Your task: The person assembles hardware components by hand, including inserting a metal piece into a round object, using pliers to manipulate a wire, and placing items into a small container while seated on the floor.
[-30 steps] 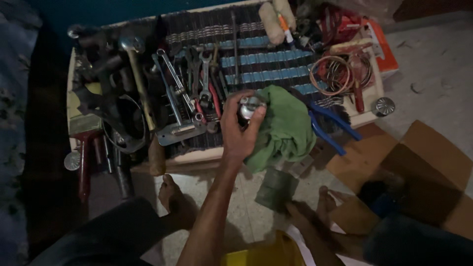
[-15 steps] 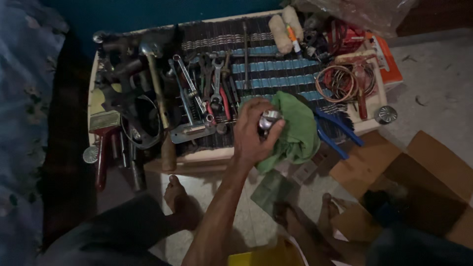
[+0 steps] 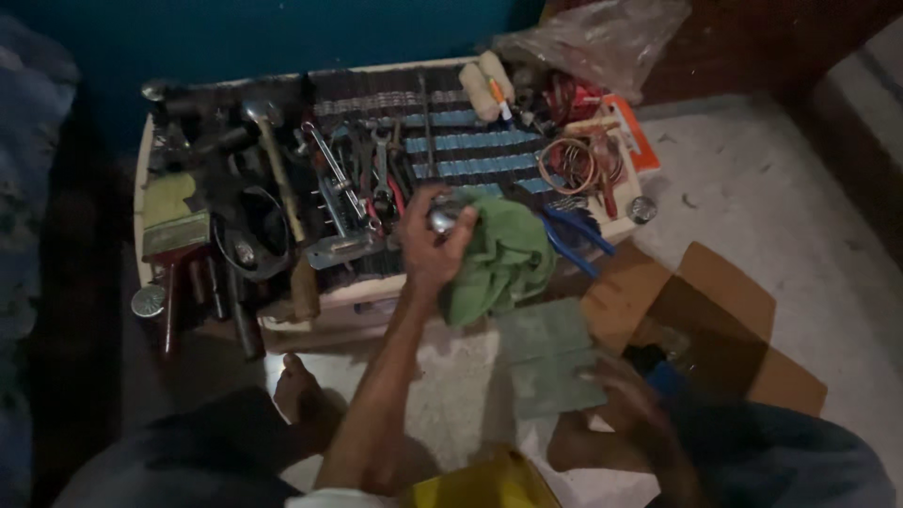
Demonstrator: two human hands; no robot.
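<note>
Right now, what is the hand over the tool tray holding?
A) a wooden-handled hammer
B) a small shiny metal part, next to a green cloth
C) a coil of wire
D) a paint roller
B: the left hand is wrapped around a small shiny metal part, right beside the green cloth; the hammer lies untouched on the tray.

Cardboard box [image 3: 715, 310]: brown, flaps open flat, just beyond your right hand [image 3: 625, 404].
Orange carton [image 3: 628, 132]: flat, far right of your left hand [image 3: 428, 246].
Plastic bag [image 3: 602, 42]: clear, crumpled, behind it.
</note>
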